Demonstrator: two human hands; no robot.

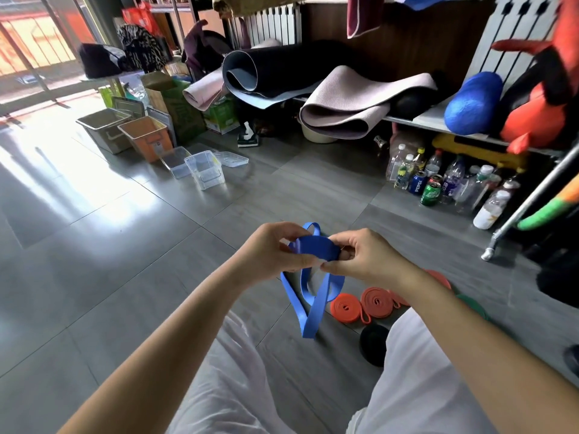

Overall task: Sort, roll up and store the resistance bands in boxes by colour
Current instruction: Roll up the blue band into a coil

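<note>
A blue resistance band [315, 296] is held in front of me, partly wound at the top, its loose loops hanging down over the floor. My left hand [275, 252] pinches the wound part from the left. My right hand [360, 256] pinches it from the right. On the floor below lie two rolled orange bands [362, 303] side by side, and a rolled black band [374, 343] near my right knee. A green band [471, 303] and another orange one [438, 278] show partly behind my right forearm.
Clear plastic boxes [205, 172] and lids stand on the grey tiled floor at the far left, behind them an orange bin [147, 137] and a grey bin [103, 128]. Bottles and cans [438, 183] crowd under a shelf of rolled mats at the right. A metal stand leg [492, 249] is near.
</note>
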